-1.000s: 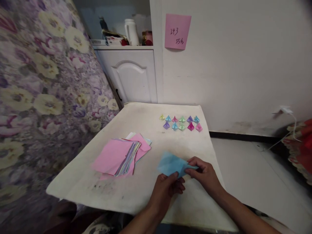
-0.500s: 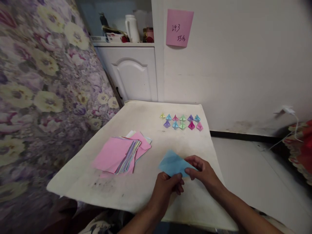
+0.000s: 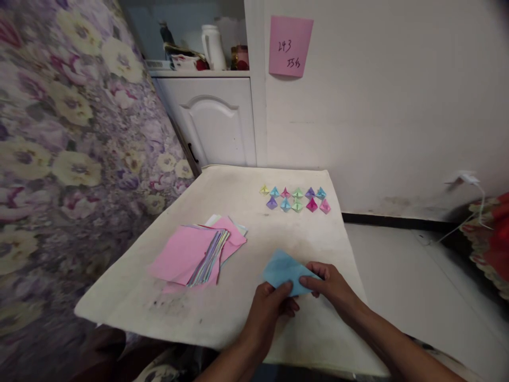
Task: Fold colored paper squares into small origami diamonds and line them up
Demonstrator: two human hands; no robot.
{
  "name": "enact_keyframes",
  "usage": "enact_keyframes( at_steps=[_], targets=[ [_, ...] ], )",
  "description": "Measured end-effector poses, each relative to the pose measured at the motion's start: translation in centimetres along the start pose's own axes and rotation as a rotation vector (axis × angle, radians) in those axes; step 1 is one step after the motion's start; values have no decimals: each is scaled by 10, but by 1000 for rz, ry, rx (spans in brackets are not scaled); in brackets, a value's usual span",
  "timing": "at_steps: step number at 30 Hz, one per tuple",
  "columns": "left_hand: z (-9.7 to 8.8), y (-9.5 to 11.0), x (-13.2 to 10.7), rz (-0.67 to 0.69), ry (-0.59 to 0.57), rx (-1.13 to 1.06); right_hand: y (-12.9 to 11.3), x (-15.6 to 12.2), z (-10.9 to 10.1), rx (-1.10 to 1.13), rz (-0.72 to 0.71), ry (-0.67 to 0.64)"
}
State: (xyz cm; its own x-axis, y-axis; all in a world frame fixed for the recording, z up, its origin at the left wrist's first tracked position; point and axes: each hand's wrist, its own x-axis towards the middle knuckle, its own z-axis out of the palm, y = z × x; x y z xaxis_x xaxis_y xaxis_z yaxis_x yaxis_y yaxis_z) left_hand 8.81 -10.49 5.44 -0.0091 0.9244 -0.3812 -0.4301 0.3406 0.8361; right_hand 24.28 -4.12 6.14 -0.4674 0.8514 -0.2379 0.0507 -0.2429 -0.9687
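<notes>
A blue sheet of paper [image 3: 284, 268] is held between both hands above the near right part of the table. My left hand [image 3: 274, 302] pinches its lower edge, thumb on top and fingers beneath. At the paper's right corner, my right hand [image 3: 328, 281] grips it between thumb and fingers. Left of the hands lies a stack of coloured paper [image 3: 185, 252], pink on top, its edges fanned out. Farther back, small folded paper pieces [image 3: 297, 204] in several colours sit in two rows.
A cream cloth covers the table [image 3: 226, 196]. Floral fabric [image 3: 79, 159] hangs along the left side. Behind stand a white cabinet [image 3: 214, 122] and a wall with a pink note [image 3: 291, 46]. A white plug [image 3: 467, 179] is at the right.
The blue paper has shifted slightly toward me and tilted in the hands. My left thumb lies a little farther left and over the paper; both hands keep their grip.
</notes>
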Motion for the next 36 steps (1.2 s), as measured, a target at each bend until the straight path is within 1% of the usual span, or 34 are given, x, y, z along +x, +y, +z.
enact_keyframes(
  at_steps=[3,6,9,12,18,22,25,28,30,33,36],
  targets=[
    [-6,10,3,71,11,-78,-2,0,-2,-18,9,10],
    [-11,21,6,125,2,-124,-4,-1,-2,-37,18,-15],
    [-14,30,8,137,71,-85,-2,0,-3,-61,33,-43],
    [-15,35,8,115,85,-16,1,0,-2,-95,29,-58],
    [-16,34,8,118,80,-8,1,-1,-2,-127,-35,-99],
    [-17,30,11,167,90,-8,0,-2,-2,-121,-64,-104],
    [-17,29,10,155,55,72,-1,-2,-2,-114,-56,-113],
    [-15,31,8,120,-11,188,-3,-3,-2,-132,-51,-113],
    [-14,32,6,135,-44,245,-3,-4,-2,-144,-52,-108],
    [-13,33,6,160,-44,285,-4,-4,-3,-160,-48,-93],
    [-13,33,6,118,-37,249,-5,-2,-4,-142,-30,-96]
  ],
)
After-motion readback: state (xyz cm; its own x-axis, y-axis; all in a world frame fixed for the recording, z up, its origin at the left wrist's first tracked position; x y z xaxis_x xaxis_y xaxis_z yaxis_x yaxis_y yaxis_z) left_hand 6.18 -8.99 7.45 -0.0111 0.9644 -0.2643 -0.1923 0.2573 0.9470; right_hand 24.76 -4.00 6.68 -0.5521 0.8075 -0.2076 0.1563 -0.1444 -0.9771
